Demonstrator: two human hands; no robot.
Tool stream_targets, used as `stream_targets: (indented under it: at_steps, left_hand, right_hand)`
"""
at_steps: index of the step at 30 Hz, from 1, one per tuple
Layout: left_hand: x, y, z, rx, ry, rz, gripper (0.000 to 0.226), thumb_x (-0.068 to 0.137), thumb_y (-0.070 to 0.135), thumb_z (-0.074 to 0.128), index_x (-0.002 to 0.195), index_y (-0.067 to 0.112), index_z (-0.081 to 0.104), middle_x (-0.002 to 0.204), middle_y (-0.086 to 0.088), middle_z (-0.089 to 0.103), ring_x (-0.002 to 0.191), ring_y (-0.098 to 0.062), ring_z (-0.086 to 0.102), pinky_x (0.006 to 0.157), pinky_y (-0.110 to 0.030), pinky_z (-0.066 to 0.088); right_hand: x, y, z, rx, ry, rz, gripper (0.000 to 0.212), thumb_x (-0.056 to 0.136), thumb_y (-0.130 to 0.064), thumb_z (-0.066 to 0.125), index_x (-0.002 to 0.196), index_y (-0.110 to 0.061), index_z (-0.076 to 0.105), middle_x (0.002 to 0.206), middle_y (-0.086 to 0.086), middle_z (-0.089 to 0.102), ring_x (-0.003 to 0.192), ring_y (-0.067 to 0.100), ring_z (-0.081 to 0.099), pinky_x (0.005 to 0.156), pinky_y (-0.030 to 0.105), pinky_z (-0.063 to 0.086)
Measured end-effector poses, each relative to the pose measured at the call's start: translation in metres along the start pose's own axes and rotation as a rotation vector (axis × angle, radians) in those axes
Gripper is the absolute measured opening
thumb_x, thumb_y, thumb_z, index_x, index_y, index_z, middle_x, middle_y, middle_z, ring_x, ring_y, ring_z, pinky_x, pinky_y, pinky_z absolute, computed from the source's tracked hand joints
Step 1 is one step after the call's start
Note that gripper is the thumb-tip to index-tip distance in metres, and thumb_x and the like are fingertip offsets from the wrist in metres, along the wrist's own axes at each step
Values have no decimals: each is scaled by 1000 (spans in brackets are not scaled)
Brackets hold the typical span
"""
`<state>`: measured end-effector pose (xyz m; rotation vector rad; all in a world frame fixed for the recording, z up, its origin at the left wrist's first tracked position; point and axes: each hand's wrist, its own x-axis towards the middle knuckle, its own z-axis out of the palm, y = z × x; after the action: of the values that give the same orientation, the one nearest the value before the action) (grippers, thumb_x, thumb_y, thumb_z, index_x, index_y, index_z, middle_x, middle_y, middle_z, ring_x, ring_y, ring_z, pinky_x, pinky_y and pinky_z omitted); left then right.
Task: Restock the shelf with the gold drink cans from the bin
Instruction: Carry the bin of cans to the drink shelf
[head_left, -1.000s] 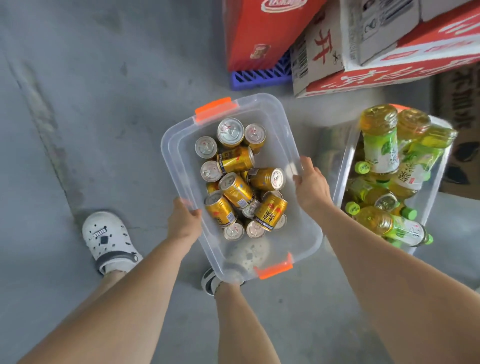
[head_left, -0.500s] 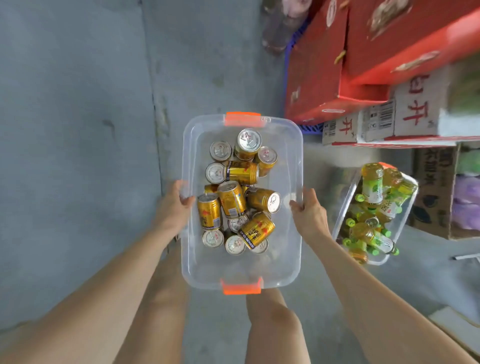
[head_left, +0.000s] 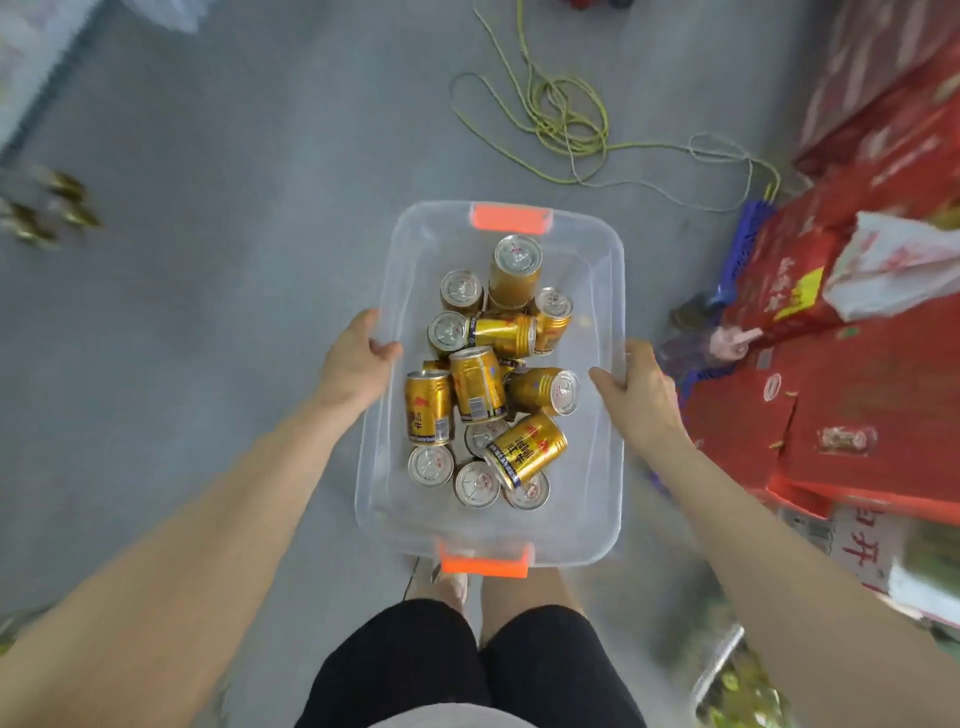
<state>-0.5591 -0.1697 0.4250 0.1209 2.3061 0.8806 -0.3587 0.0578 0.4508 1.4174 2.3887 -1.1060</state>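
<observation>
Left grip (head_left: 358, 358), a bare hand, clamps the left long wall of the clear plastic bin (head_left: 589, 499), thumb hooked over the rim to the inside and the fingers hidden down the outer face. Right grip (head_left: 641, 392), the other bare hand, holds the opposite long wall in the same way, thumb lying inside the rim and the fingers curled round the outside. Between them the bin hangs level above the grey concrete floor (head_left: 234, 260), out in front of the person's black shorts (head_left: 447, 665). An orange latch (head_left: 510, 216) sits on the far short end and another orange latch (head_left: 485, 565) on the near one. All of the gold drink cans (head_left: 478, 384) lie loose inside the bin, heaped along its middle: some stand upright with their silver tops showing, while others lie on their sides across them. A tangled yellow-green cord (head_left: 566, 119) lies on the floor beyond the bin. To the right, stacked red cartons (head_left: 857, 405) rest on a blue plastic pallet (head_left: 743, 249), near the right grip but apart from it.
</observation>
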Motion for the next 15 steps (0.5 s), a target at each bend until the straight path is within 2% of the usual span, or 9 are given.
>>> stream_targets:
  at_steps: [2, 4, 6, 8, 10, 13, 15]
  left_hand:
    - [21, 12, -38, -56, 74, -8, 53, 93, 20, 57, 143, 19, 38, 82, 0, 46, 102, -37, 57, 93, -44, 46]
    - [41, 22, -74, -96, 142, -26, 53, 94, 20, 57, 143, 18, 37, 86, -3, 47, 95, -35, 56, 92, -41, 45]
    - [61, 33, -111, -147, 218, -59, 51, 94, 19, 57, 142, 19, 39, 88, -5, 47, 88, -28, 53, 85, -36, 43]
    - [84, 37, -148, -218, 284, -77, 47, 93, 19, 59, 138, 20, 45, 79, -2, 48, 77, -24, 52, 73, -32, 42]
    - [106, 37, -182, -292, 351, -88, 44, 91, 19, 60, 133, 22, 50, 74, 0, 50, 68, -19, 50, 69, -31, 42]
    - [141, 35, -236, -361, 437, -123, 40, 88, 20, 60, 127, 26, 54, 79, -3, 58, 72, -22, 55, 71, -35, 47]
    - [168, 32, -271, -399, 475, -141, 42, 88, 20, 60, 130, 25, 52, 87, -6, 60, 75, -24, 55, 71, -37, 48]
  right_hand:
    - [29, -52, -2, -27, -18, -74, 42, 95, -32, 55, 130, -12, 42, 106, 6, 62, 98, 31, 61, 78, 37, 46]
    - [61, -100, 0, -58, -25, -145, 42, 94, -34, 55, 130, -14, 43, 102, 3, 61, 94, 28, 60, 77, 35, 48]
    - [95, -150, 4, -76, -51, -222, 44, 92, -37, 56, 129, -15, 44, 106, 9, 66, 100, 33, 61, 84, 42, 50]
    - [129, -204, 10, -121, -63, -290, 46, 92, -36, 57, 130, -13, 46, 109, 16, 66, 108, 38, 56, 88, 43, 47]
    - [158, -259, 19, -165, -80, -361, 47, 91, -35, 57, 130, -10, 47, 114, 19, 64, 113, 41, 53, 91, 44, 44]
    - [199, -345, 42, -219, -103, -460, 48, 91, -35, 58, 129, -8, 47, 119, 19, 62, 115, 40, 52, 92, 41, 41]
    - [224, -398, 62, -227, -119, -498, 47, 90, -36, 58, 128, -10, 47, 114, 18, 63, 112, 39, 54, 90, 40, 42]
